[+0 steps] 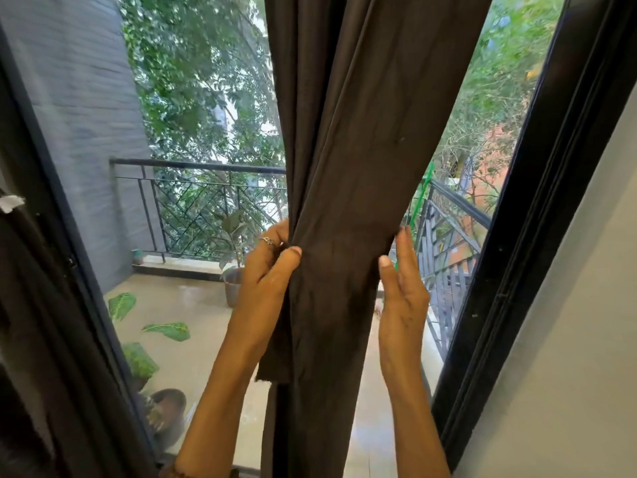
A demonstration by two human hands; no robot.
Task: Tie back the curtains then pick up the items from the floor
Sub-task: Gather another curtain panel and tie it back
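- Here, both hands are raised to a dark brown curtain (348, 188) that hangs bunched in front of a glass balcony door.
- The left hand (267, 262) is closed on the curtain's left edge: the thumb presses across the front of the fabric while the fingers curl behind a gathered fold. A ring (268, 240) sits on one of those fingers.
- The right hand (403, 288) is held flat and open along the curtain's right edge, fingers straight and pointing up, thumb at the cloth; it gripping nothing, and whether the palm touches the fabric cannot be told.
- Between the two hands the curtain is drawn into a narrow column; above them it widens toward the top of the view, and below them it falls straight down past the forearms.
- A shorter flap of the same fabric ends just under the left wrist.
- A second dark curtain (38, 322) hangs along the far left of the view, well apart from the hands.
- The black door frame (537, 236) runs diagonally on the right, with a pale wall (586, 322) beside it.
- Through the glass lie a tiled balcony floor (193, 305), a black metal railing (200, 201), a potted plant (234, 260) by the railing, another pot (169, 408) near the glass, and green trees beyond.
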